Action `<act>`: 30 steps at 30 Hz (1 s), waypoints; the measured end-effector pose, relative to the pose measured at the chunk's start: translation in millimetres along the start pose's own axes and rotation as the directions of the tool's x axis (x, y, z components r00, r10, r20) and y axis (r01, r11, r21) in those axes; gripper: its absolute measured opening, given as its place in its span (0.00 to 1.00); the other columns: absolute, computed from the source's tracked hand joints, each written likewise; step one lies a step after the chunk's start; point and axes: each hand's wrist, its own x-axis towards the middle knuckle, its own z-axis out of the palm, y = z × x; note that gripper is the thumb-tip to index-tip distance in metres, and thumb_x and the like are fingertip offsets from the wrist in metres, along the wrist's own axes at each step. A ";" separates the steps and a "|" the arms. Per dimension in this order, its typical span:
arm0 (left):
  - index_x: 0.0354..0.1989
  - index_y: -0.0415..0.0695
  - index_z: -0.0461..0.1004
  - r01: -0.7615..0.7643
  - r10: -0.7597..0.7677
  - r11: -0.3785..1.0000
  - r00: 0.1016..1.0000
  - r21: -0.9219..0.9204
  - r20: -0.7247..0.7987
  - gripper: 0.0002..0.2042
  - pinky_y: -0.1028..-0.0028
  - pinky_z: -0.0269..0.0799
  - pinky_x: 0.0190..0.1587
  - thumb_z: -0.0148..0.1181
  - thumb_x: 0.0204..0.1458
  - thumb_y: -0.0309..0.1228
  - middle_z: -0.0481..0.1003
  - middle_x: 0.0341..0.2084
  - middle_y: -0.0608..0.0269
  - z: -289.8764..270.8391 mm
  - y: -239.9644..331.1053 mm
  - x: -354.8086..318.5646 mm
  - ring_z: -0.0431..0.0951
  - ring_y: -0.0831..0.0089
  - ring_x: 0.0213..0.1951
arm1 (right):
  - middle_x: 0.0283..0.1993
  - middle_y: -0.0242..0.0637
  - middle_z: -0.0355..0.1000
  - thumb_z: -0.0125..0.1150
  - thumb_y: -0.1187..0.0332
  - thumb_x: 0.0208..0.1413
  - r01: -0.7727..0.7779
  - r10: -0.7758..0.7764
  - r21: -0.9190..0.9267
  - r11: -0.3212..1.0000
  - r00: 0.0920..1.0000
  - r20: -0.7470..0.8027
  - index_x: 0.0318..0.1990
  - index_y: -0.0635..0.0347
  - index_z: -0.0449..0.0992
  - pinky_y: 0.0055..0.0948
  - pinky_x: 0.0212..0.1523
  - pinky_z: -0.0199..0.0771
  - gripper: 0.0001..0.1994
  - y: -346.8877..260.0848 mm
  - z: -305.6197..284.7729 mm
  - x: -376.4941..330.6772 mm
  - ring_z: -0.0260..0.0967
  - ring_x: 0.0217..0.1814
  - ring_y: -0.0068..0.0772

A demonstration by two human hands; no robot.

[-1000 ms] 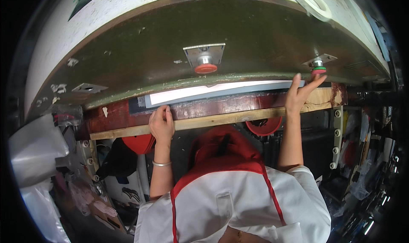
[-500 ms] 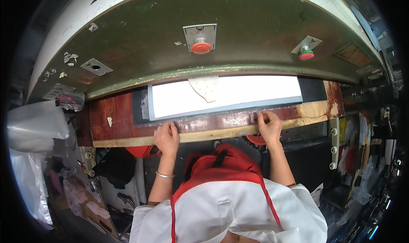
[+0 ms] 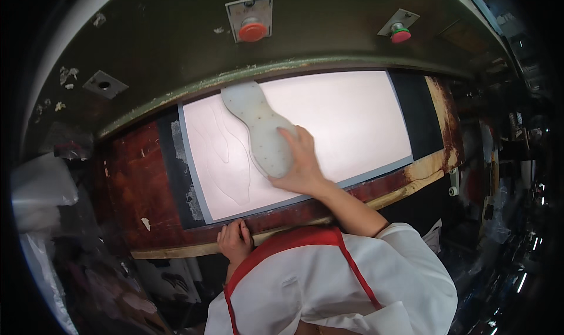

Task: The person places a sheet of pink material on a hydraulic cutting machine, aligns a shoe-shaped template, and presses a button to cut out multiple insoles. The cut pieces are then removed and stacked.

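A pale grey, sole-shaped cutting die (image 3: 259,136) with small dots on its face lies slanted on the white sheet (image 3: 352,123). My right hand (image 3: 302,165) grips its near rounded end, thumb and fingers spread around the edge. The far tip of the die reaches the lower lip of the green machine. Left of it, faint curved outlines of the same kind of shape show in the sheet. At the table's front edge my left hand (image 3: 236,241) rests with curled fingers, and I see nothing in it.
The green machine beam (image 3: 176,47) spans the far side, bearing a red push button (image 3: 252,31) and a pink-and-green one (image 3: 400,34). Under the sheet lies a dark pad (image 3: 416,115) on the reddish-brown table (image 3: 132,182). Clear plastic bags (image 3: 44,185) hang at the left.
My right hand has moved from the table's front edge onto the die. More of the die shows from under the beam, and outlines now show in the sheet. My view has shifted and tilted.
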 end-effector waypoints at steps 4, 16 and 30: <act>0.31 0.46 0.75 -0.043 0.043 0.999 0.994 -0.003 0.104 0.04 0.65 0.64 0.28 0.58 0.46 0.27 0.73 0.24 0.63 -6.9 -2.0 -18.5 0.72 0.62 0.27 | 0.54 0.46 0.64 0.75 0.69 0.26 -0.320 0.254 0.483 0.815 0.947 0.199 0.64 0.55 0.54 0.35 0.57 0.65 0.51 3.1 -67.9 -7.0 0.63 0.56 0.39; 0.32 0.45 0.75 -0.108 0.111 0.993 0.991 -0.051 0.070 0.05 0.67 0.67 0.27 0.57 0.47 0.27 0.73 0.24 0.62 -6.7 6.9 -1.1 0.72 0.61 0.25 | 0.61 0.54 0.53 0.74 0.70 0.23 -0.019 0.011 -0.086 0.996 0.995 -0.102 0.64 0.58 0.53 0.47 0.62 0.55 0.51 49.2 -59.1 -20.6 0.49 0.64 0.57; 0.29 0.40 0.75 0.009 -0.010 1.000 0.998 -0.017 -0.054 0.02 0.63 0.69 0.26 0.58 0.48 0.25 0.74 0.21 0.54 30.4 3.9 141.4 0.73 0.55 0.24 | 0.69 0.70 0.33 0.47 0.50 0.60 -0.156 -0.163 -0.404 0.901 0.743 -0.649 0.66 0.79 0.33 0.49 0.70 0.29 0.43 87.7 -174.6 159.6 0.28 0.73 0.64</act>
